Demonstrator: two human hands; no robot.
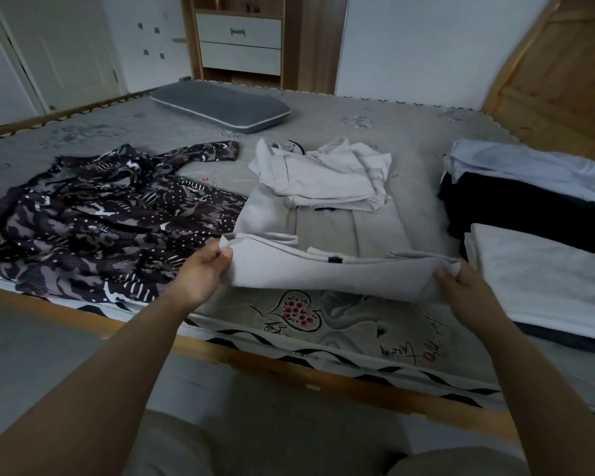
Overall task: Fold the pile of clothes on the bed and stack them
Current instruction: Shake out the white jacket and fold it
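The light grey garment [327,269] is lying in the middle of the bed [409,132], and its near edge is being lifted up off the mattress; the left hand [200,274] is pinching the left corner of that edge, with the thumb on top and the fingers [225,257] curled under the cloth; the right hand [468,292] is gripping the right corner the same way, with the cloth bunching over its fingertips; the edge is stretching between the two hands and sagging a little in the middle; the far part of the garment is lying flat on the bed, just past the fingers.

A crumpled white top [323,173] is sitting on the far part of the grey garment, farther from the fingers; a dark patterned dress [100,218] is spreading out loose to the left of the left hand, touching the grey garment's left side; to the right of the right hand, folded clothes are lying close together: a white folded piece [547,280] nearest the fingers, a black folded piece [522,207] behind it, and a pale blue folded piece [529,166] resting on the far part of the black one.

A grey pillow [220,106] is lying far beyond the hands, near the far side of the bed; white drawers [239,42] are standing by the wall behind it.
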